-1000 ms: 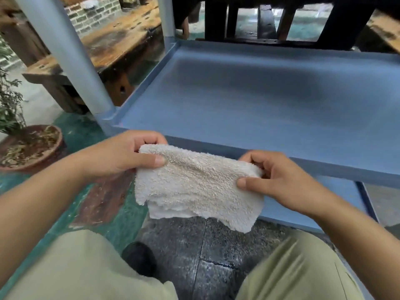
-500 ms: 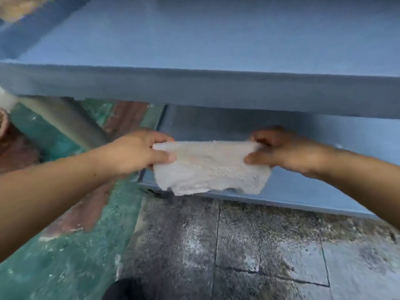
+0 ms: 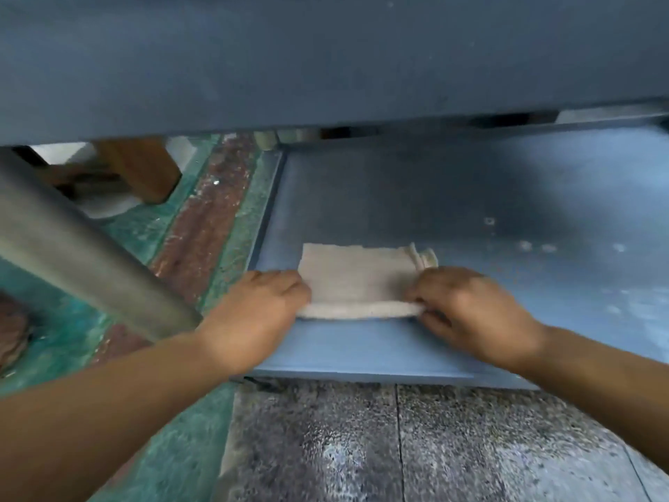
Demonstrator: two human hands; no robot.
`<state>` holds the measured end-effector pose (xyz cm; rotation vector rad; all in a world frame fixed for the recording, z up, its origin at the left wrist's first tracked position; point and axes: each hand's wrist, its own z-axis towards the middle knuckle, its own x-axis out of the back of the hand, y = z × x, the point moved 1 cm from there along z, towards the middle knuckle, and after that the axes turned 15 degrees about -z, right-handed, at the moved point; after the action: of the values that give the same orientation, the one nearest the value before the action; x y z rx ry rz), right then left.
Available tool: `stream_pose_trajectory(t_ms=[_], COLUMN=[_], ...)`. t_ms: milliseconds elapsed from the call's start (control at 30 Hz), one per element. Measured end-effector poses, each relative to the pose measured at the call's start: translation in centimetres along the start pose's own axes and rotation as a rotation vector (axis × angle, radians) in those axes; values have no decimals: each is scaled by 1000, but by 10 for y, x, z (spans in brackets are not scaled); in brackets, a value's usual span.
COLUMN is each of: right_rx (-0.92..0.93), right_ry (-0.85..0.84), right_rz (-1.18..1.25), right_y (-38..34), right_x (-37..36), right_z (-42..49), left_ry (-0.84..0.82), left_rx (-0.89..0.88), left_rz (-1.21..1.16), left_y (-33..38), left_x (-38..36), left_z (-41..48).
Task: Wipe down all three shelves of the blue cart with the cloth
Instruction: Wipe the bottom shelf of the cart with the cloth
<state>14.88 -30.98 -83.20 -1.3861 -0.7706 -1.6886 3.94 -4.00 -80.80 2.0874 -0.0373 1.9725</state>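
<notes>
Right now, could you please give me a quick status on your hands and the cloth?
Left hand and right hand each grip a cloth end. Cloth flat on lowest shelf. Upper shelf overhangs; nothing blocking.

Two hands, the left hand [image 3: 259,313] and the right hand [image 3: 470,313], one cloth [image 3: 356,280] pinched between their fingers, two blue shelves, a lower shelf [image 3: 470,197] under the fingers and an upper shelf [image 3: 325,59] above them, one grey post [image 3: 83,255] left of the fingers
</notes>
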Motion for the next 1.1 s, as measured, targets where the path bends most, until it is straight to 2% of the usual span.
stream_pose_trajectory(t_ms=[67,100,200,267,300,367,467,533,667,800,933,1100], right_rx=[149,188,248,293,318,379,386,411,457,465,419,158], right_ry=[-84,-78,44,96,76,-74,-288,-328,-337,-308,-298,-244], right_rz=[-60,-77,-92,-89,-100,-119,-112,-101,-77,-51,-68,-234], right_y=[-6,-6,-1,-4,-8,-21,-38,-46,-58,-54,-36,18], right_x=[-11,-12,-11,-15,-19,-30,-57,-64,-66,-68,-75,-84], right_z=[-16,-19,-2,23,38,61,77,73,56,64,91,134], left_ry=[-93,-79,73,181,255,383,472,484,494,462,516,398], left_rx=[-49,-59,-28,63,132,248,429,478,535,490,495,434], left_rz=[-8,-34,-195,-383,-455,-519,-600,-649,-915,-794,-746,-596], left_y=[3,3,2,-3,-10,-19,-28,-31,-35,-31,-35,-35], left_x=[-20,-25,-35,-34,-34,-37,-52,-62,-62,-67,-67,-67], left_z=[-22,-32,-44,-25,-11,15,31,28,23,18,15,16])
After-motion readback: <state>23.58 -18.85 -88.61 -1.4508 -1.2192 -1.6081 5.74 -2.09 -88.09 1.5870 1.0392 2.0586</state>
